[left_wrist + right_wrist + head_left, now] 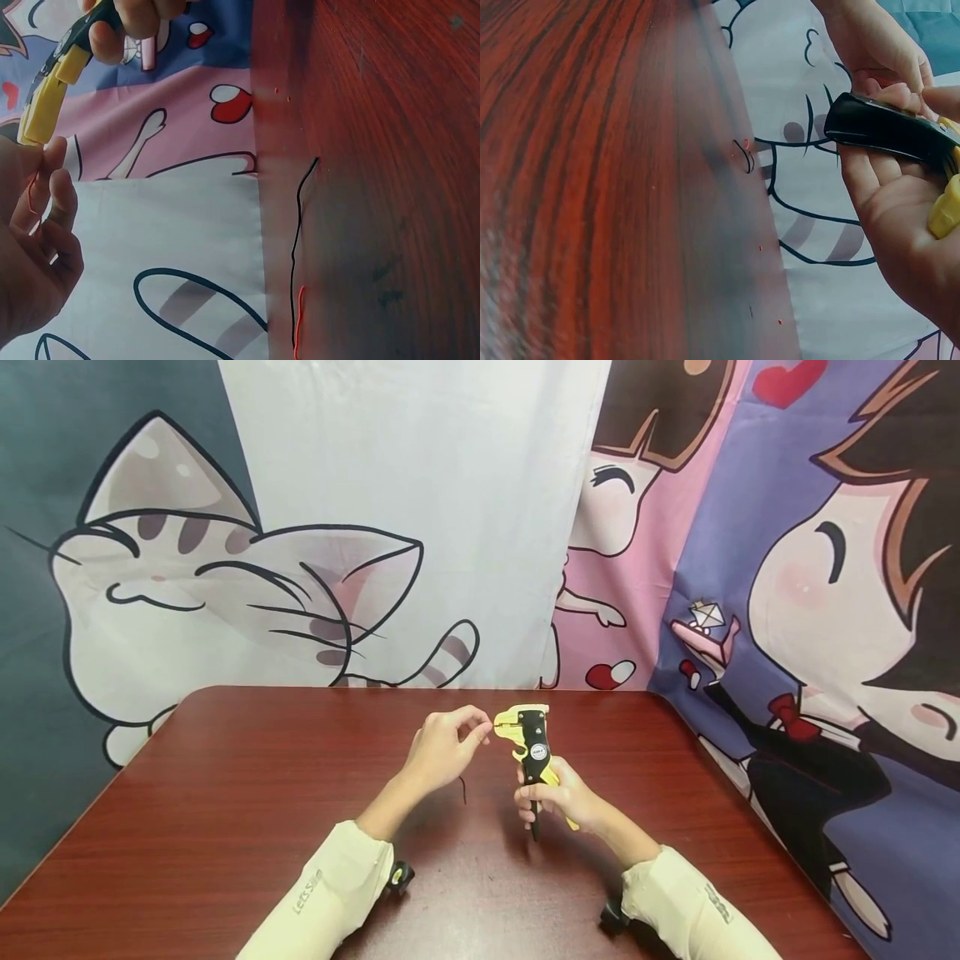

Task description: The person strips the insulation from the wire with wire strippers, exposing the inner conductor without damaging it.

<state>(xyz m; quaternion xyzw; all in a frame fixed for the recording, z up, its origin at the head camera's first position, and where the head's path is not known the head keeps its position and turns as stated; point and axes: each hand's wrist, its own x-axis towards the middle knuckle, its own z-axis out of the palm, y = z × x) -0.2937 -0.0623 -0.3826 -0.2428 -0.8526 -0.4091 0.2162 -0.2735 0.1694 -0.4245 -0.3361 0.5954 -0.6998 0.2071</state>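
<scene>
Left hand [441,748] — pinching, right hand [576,795] — gripping

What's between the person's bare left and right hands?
The upper part of a yellow-and-black, pistol-shaped tool; the right hand grips it below, as the head view shows.

Reddish-brown wood table [247,777]; cartoon-printed cloth backdrop [427,452] behind.

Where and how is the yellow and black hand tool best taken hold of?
The hand tool is probably best gripped round its black handle and yellow handle together, coming from the near right, as the right hand does. They spread apart toward their lower ends, so one hand can span them, and the yellow nose points left, toward the left hand, clear of this grip.
</scene>
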